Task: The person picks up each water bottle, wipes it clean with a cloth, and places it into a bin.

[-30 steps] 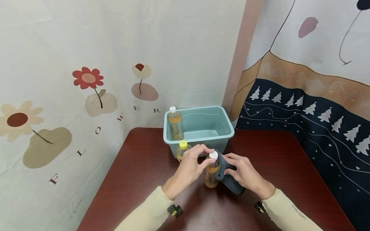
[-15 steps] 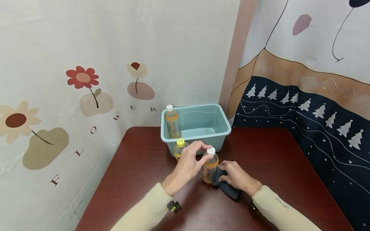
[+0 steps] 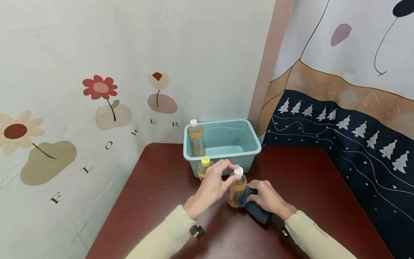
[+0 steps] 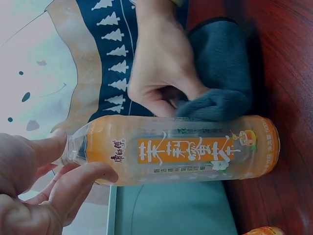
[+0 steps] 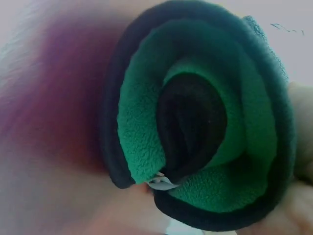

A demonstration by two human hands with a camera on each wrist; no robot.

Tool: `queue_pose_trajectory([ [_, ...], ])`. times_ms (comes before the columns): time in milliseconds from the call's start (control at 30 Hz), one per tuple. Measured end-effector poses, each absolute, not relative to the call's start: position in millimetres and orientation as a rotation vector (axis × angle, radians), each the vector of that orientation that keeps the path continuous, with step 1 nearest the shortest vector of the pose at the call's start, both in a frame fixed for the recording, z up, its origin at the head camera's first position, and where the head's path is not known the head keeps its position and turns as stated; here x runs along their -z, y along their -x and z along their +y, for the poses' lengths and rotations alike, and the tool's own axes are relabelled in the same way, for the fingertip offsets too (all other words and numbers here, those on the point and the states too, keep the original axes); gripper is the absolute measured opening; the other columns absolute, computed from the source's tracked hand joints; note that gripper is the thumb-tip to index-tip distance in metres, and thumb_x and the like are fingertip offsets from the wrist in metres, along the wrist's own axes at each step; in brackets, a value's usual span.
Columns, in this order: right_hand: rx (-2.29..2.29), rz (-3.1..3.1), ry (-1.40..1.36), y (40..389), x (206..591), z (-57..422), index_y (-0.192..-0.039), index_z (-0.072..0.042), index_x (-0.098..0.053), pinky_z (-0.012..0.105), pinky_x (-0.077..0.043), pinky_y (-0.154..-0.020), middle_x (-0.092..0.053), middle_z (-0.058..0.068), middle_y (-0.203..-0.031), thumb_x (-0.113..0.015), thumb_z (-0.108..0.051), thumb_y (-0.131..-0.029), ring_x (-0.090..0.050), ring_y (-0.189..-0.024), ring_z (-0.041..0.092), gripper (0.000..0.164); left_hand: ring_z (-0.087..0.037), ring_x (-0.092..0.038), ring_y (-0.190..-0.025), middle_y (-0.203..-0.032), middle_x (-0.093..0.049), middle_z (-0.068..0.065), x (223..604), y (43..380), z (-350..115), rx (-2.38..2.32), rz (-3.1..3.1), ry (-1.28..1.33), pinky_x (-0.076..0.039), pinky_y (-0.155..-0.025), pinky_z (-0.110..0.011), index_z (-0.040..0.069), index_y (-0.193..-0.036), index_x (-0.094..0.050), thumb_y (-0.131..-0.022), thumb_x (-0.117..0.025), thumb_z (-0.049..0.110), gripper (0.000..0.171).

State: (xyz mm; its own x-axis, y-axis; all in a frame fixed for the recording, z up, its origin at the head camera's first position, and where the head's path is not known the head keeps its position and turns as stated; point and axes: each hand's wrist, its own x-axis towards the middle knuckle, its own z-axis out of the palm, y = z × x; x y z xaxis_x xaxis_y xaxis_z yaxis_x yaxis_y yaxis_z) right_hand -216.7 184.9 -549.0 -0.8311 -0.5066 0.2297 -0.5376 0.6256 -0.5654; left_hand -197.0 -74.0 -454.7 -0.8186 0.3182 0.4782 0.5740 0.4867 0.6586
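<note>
On the reddish-brown table (image 3: 165, 194), as the head view shows it, a clear bottle (image 3: 235, 192) with a white cap (image 3: 238, 171) stands upright in front of a pale blue-green bin (image 3: 233, 156). The left hand (image 3: 211, 183) pinches it at the top between thumb and forefinger. Against its lower side the right hand (image 3: 266, 196) grips a dark cloth (image 3: 260, 213), part of which trails towards the near edge of the table as a thick roll. A yellow-capped bottle (image 3: 204, 168), partly hidden behind the left hand, stands just in front of the bin, and a second white-capped bottle (image 3: 196, 141) leans in the bin's left end.

From the left wrist the clear bottle runs sideways across the view, see-through and faintly shiny. Its orange label (image 4: 186, 149) carries large white characters, smaller green ones, a little cup and a white flower near the base. Thumb and fingers close about the neck, while the cloth, blue-green with black edging, is bunched against the bottle's side under the right hand.

At the right wrist the cloth's rolled end fills most of the view: fuzzy green layers, black binding, a small white tag (image 5: 163, 184). How the right fingers hold it cannot be told from this side.
</note>
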Motion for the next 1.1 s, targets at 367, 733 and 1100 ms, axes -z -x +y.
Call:
queue_pose_trajectory([
  [367, -1.154, -2.693, -0.722, 210, 492, 187, -0.151, -0.012, -0.078, 0.029, -0.069, -0.091, -0.087, 0.008, -0.134, -0.098, -0.011, -0.095, -0.082, -0.105, 0.015, 0.060, -0.023, -0.081, -0.122, -0.125, -0.084, -0.006, 450, 199, -75, 1.246, -2.477, 0.742, -0.070, -0.102, -0.042, 0.012, -0.117, -0.079, -0.100, -0.094, 0.021, 0.024],
  [733, -1.170, -2.588, -0.867, 207, 469, 179, -0.141, -0.017, -0.084, 0.032, -0.071, -0.098, -0.085, 0.001, -0.132, -0.097, -0.012, -0.094, -0.081, -0.109, 0.014, 0.048, -0.026, -0.081, -0.128, -0.129, -0.084, -0.008, 449, 199, -80, 1.318, -2.494, 0.748, -0.069, -0.110, -0.048, 0.012, -0.117, -0.080, -0.101, -0.093, 0.020, 0.021],
  [1100, -1.017, -2.585, -0.934, 203, 481, 183, -0.150, -0.007, -0.079, 0.039, -0.074, -0.097, -0.081, 0.006, -0.136, -0.099, -0.010, -0.091, -0.082, -0.108, 0.016, 0.062, -0.022, -0.079, -0.131, -0.133, -0.085, -0.002, 451, 198, -79, 1.345, -2.519, 0.739, -0.068, -0.113, -0.044, 0.016, -0.120, -0.080, -0.104, -0.091, 0.023, 0.021],
])
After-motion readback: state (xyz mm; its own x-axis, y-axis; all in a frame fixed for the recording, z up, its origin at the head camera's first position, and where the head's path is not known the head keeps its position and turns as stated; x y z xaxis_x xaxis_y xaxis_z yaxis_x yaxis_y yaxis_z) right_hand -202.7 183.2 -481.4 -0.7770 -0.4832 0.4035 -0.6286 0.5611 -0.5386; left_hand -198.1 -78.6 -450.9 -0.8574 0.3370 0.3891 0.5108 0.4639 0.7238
